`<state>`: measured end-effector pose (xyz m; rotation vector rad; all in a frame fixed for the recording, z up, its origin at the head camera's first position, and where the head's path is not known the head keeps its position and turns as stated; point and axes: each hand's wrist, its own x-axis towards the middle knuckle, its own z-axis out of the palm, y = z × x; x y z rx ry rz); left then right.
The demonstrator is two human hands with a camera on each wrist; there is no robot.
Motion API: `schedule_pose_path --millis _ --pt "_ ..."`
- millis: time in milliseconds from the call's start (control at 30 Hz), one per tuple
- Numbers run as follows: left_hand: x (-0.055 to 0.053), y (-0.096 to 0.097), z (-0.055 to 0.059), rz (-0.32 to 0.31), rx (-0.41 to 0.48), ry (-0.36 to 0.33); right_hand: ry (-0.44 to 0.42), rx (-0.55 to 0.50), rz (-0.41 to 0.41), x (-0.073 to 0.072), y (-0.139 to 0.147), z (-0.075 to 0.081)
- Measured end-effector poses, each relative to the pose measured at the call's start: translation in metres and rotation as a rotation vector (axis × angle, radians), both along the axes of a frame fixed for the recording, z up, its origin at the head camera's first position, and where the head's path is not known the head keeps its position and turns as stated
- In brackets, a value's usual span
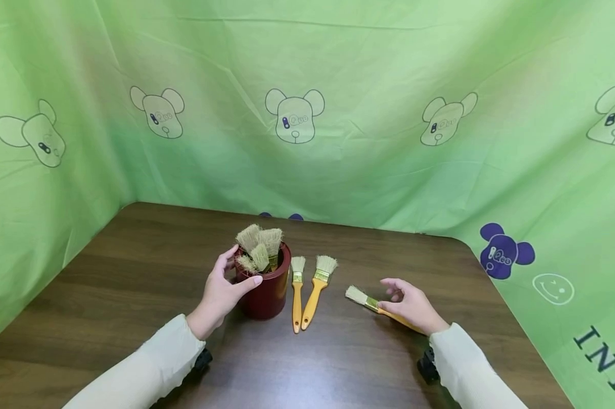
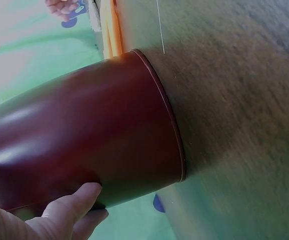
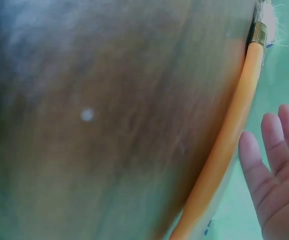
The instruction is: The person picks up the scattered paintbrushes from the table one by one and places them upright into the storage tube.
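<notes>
A dark red cup (image 1: 260, 298) stands upright on the table, with several bristle brushes (image 1: 268, 241) in it, bristles up. My left hand (image 1: 224, 296) grips the cup near its rim, thumb on the near side and fingers on the left; the left wrist view shows the fingers against its wall (image 2: 94, 125). To the right lies a flat paintbrush (image 1: 400, 319) with an orange handle and pale bristles pointing left. Over its handle hovers my right hand (image 1: 413, 307), fingers loosely bent; in the right wrist view they appear beside the handle (image 3: 229, 130), not wrapped round it.
Right beside the cup lie a narrower paintbrush (image 1: 297, 301) and a wider paintbrush (image 1: 314, 295), handles toward me and bristles away. The brown wood-grain table (image 1: 174, 250) ends against a green curtain (image 1: 338, 170) printed with bear heads at the back and sides.
</notes>
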<state>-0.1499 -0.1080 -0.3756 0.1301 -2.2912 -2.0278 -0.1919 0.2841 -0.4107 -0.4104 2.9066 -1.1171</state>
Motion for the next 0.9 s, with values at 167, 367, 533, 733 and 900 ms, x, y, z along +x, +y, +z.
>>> schedule_pose_path --millis 167,367,533,733,900 --pt "0.000 0.000 0.000 -0.002 -0.003 -0.001 -0.066 0.044 0.007 -0.002 -0.001 -0.001" --pt "-0.001 0.000 0.000 0.002 -0.009 -0.007 -0.181 0.090 0.045 -0.008 -0.003 0.001" --pt "-0.001 0.000 0.000 -0.004 -0.027 -0.016 -0.233 0.097 0.080 -0.014 -0.003 0.004" --pt "-0.001 0.000 0.000 -0.002 -0.023 -0.017 -0.252 0.090 0.144 -0.018 -0.008 0.006" --pt "-0.001 -0.001 0.001 0.001 -0.013 -0.017 -0.227 0.112 0.131 -0.020 -0.016 0.003"
